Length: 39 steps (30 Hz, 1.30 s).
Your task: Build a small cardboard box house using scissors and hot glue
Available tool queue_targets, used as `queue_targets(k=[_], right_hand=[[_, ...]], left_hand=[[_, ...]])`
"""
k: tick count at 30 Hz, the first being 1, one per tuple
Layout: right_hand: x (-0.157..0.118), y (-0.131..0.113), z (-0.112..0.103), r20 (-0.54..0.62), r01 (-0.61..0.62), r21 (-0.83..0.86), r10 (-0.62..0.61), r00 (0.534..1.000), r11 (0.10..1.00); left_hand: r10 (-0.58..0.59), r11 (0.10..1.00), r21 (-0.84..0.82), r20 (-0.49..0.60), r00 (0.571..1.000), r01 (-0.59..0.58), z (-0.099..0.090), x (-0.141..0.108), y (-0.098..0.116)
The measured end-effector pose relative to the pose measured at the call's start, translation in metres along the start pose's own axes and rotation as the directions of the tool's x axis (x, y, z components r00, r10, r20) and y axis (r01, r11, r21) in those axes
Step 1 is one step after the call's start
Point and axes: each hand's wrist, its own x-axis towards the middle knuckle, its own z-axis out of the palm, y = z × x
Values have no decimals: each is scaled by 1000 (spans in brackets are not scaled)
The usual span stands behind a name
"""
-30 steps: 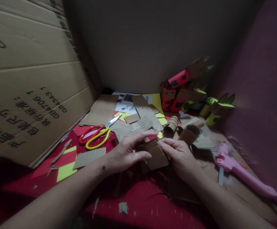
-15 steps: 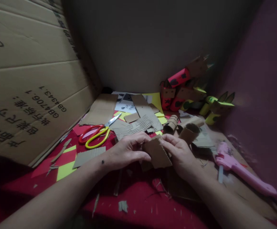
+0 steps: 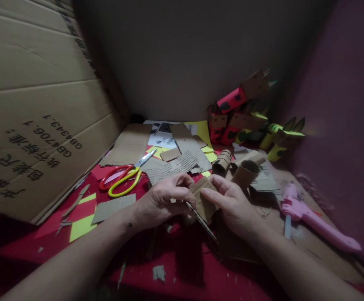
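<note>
Between my hands is a small folded piece of cardboard [image 3: 204, 200], tilted over the red table [image 3: 175, 280], with one flap's corrugated edge facing me. My left hand [image 3: 169, 198] pinches it from the left, fingers bent round the flap. From the right, my right hand [image 3: 230, 200] grips it with the thumb flat on its face; the other fingers are partly hidden behind. Just beyond my right hand lie cardboard tubes, the nearest a brown tube [image 3: 246, 172]. Scissors [image 3: 124, 177] with one red and one yellow handle lie part-open left of my left hand.
A large printed cardboard box [image 3: 44, 104] walls off the left. At right lies a pink glue gun [image 3: 310, 221]. Red and yellow decorated tube figures [image 3: 232, 113] stand at the back right. Cardboard scraps [image 3: 175, 165] and yellow paper [image 3: 83, 228] cover much of the table.
The cardboard piece has turned from one flat face to a folded shape with its edge towards me. My right thumb has moved onto its face. The whole view has shifted slightly.
</note>
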Motion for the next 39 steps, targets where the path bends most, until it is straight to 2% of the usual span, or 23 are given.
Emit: queue_targets(k=[4, 10, 15, 20, 23, 26, 28, 30, 32, 36, 39], right_hand=[[-1, 0, 1, 6, 27, 46, -27, 1000, 999], [-1, 3, 4, -8, 24, 140, -23, 1000, 990], [1, 2, 4, -50, 19, 184, -10, 999, 983], [2, 3, 1, -74, 50, 254, -33, 997, 966], [2, 3, 0, -19, 25, 276, -21, 1000, 961], [1, 1, 0, 0, -15, 262, 16, 1000, 965], [0, 0, 0, -21, -30, 266, 37, 999, 964], [1, -2, -1, -39, -36, 264, 48, 998, 964], [2, -3, -2, -38, -30, 258, 41, 998, 966], [3, -4, -5, 28, -42, 220, 37, 999, 975], [2, -4, -5, 85, -89, 148, 77, 993, 985]], left_hand=[[-23, 1000, 0, 0, 1000, 23, -6, 0, 0], [-90, 995, -50, 10, 996, 90, -14, 3, 14], [-194, 974, -124, -4, 981, 192, -16, 5, 16], [-282, 950, -121, 54, 958, 287, -18, 6, 11], [-351, 896, -260, 89, 932, 361, -20, 6, 10], [-449, 790, -403, 135, 883, 463, -21, 4, 9], [-503, 734, -421, 190, 843, 533, -22, 4, 8], [-521, 704, -427, 233, 821, 568, -23, 6, 7], [-510, 713, -441, 208, 835, 545, -24, 7, 7], [-487, 763, -446, 79, 870, 467, -26, 10, 8], [-510, 781, -426, -14, 860, 456, -25, 11, 9]])
